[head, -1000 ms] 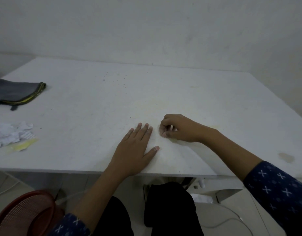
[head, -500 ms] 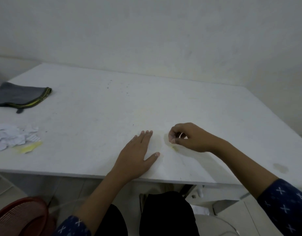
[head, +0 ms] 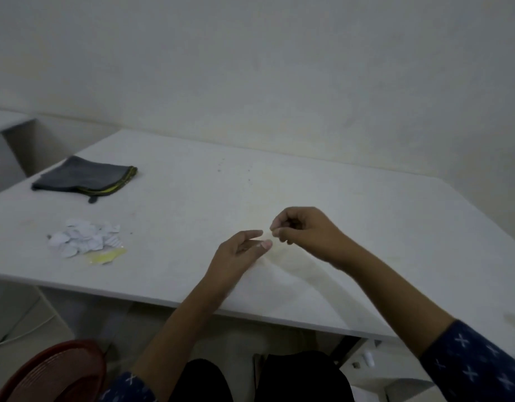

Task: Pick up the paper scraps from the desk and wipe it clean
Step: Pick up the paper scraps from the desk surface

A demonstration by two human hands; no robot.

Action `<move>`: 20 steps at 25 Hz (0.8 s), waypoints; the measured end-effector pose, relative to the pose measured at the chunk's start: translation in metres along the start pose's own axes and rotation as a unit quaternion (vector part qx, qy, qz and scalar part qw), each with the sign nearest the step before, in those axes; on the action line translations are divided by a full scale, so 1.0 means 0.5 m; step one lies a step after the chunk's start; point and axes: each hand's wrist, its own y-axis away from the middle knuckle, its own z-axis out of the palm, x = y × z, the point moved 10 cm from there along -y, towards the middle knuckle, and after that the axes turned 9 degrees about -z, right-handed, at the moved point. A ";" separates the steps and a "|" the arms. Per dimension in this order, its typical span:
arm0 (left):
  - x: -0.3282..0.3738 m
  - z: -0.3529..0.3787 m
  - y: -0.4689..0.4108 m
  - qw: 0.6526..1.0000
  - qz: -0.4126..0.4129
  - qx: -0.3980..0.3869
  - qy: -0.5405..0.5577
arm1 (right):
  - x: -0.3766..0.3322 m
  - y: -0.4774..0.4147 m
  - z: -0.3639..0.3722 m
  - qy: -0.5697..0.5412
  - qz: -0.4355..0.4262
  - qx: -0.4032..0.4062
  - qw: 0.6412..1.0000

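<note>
Fingertips of the right hand [head: 305, 233] pinch what looks like a pale scrap [head: 268, 234] just above the desk [head: 352, 204]; the left hand [head: 239, 253] hovers beside it, fingers slack, holding nothing. Gathering appears in hand: next, carry it left to the scrap pile [head: 85, 240], near the grey cloth [head: 85, 178].

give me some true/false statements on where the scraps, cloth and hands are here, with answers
1. The paper scraps lie piled on the left side of the desk. True.
2. The grey cloth covers the pile. False: it lies folded beyond the pile, apart from it.
3. The left hand grips the cloth. False: it is open, far from the cloth.
4. The right hand has its fingertips pinched together. True.
5. A yellow scrap lies at the pile's near edge. True.
</note>
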 end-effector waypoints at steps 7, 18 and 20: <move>-0.053 -0.255 0.058 0.982 -0.016 0.174 0.077 | -0.050 -0.098 0.218 -0.153 0.000 0.020 0.988; -0.123 -0.561 0.146 0.932 -0.051 0.357 0.029 | -0.125 -0.223 0.456 -0.115 -0.017 0.030 0.993; -0.115 -0.578 0.143 0.924 -0.053 0.378 -0.039 | -0.128 -0.230 0.475 -0.077 -0.028 0.039 0.996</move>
